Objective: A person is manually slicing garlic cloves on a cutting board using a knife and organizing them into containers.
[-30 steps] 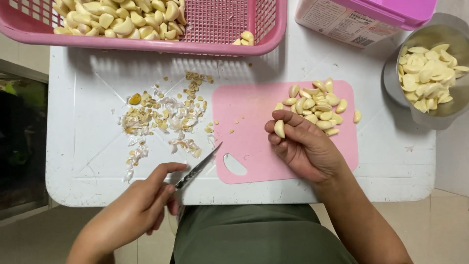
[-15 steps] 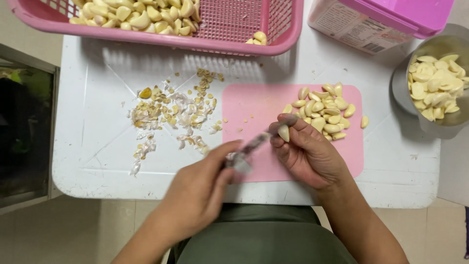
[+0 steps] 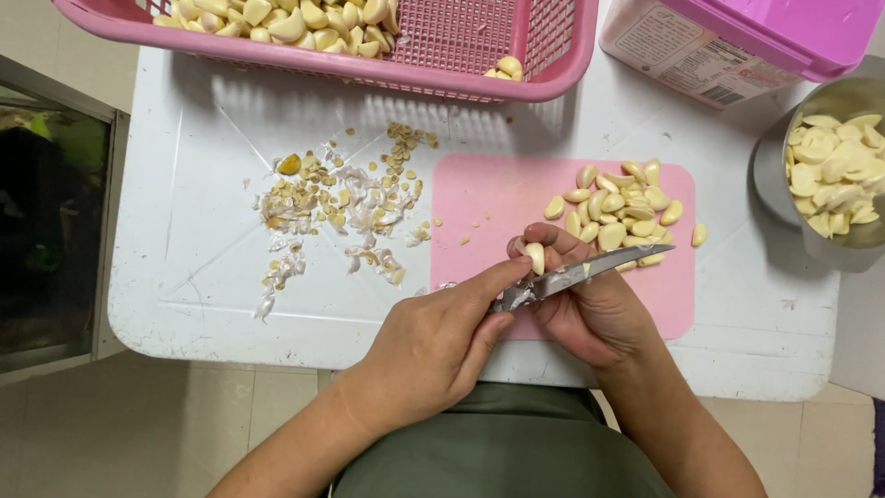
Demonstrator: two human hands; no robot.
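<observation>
Since the earlier frame the left hand has brought the small steel-bladed knife across to the pale peeled garlic clove, which the right hand pinches over the pink plastic cutting mat on the white worktop; each grip is clamped, so trimming looks underway.
</observation>
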